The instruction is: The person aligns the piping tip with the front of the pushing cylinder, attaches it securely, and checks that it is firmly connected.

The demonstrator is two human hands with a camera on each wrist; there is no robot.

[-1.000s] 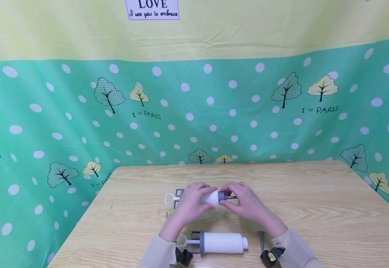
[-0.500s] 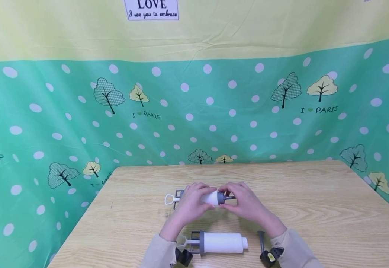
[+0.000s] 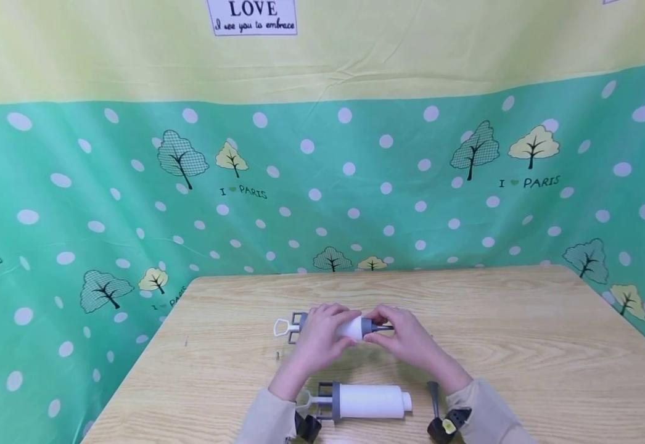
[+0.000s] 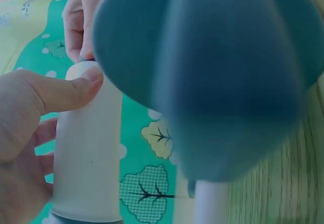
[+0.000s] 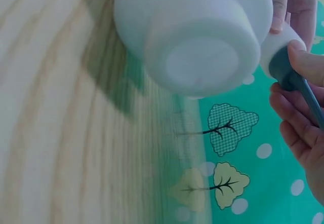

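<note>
A syringe with a white barrel [image 3: 351,328] lies sideways between my hands, held above the table. My left hand [image 3: 322,338] grips the barrel, its thumb along the side in the left wrist view. Out past that hand stick the syringe's grey frame and white loop handle [image 3: 281,328]. At the other end my right hand [image 3: 408,336] pinches a grey nozzle [image 5: 284,71] between thumb and fingers. The nozzle's wide collar sits against the barrel end, its thin stem pointing away. Whether it is fully seated cannot be told.
Nearer me lies a second white syringe [image 3: 372,401] with a grey frame. A grey flared nozzle [image 3: 433,394] rests by the right wrist. One tiny grey piece [image 3: 277,355] sits left of the left hand. A patterned curtain [image 3: 350,185] hangs behind the wooden table [image 3: 522,345].
My right fingers shifted slightly toward the barrel, then back along the nozzle. The left hand and its hold on the barrel look nearly the same.
</note>
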